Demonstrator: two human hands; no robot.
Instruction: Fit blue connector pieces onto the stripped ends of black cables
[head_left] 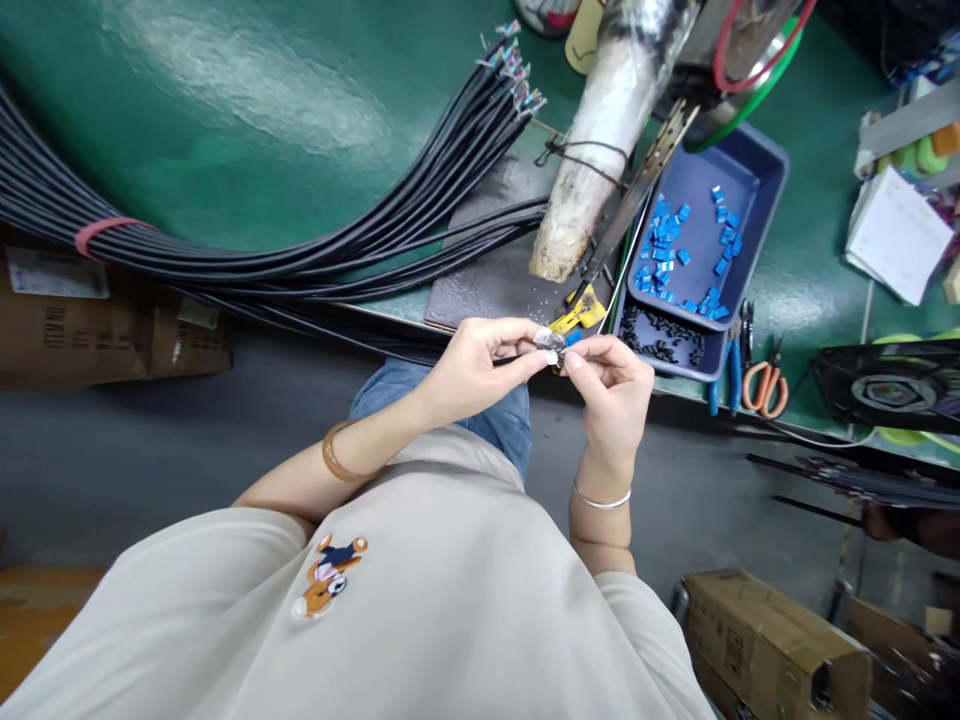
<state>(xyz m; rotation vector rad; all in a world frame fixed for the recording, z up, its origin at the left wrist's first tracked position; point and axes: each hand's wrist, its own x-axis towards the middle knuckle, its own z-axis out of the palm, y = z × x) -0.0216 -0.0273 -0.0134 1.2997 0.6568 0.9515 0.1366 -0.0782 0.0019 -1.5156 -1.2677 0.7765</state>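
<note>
My left hand [480,365] is closed in a pinch around the end of a black cable [506,360], close to the table's front edge. Fingertips of my right hand [611,385] are pressed together at that cable end, on a small blue connector [573,338]. The two hands nearly touch, and my fingers hide most of the join. Just beyond them lies a yellow-handled tool [581,311] on a dark mat [480,280].
A bundle of black cables [300,265], tied with a red band [105,232], crosses the table. A blue tray [776,170] holds blue connectors; a second tray [709,368] holds small black parts. Orange-handled pliers [765,388] lie right. A wrapped white tube [585,190] leans overhead.
</note>
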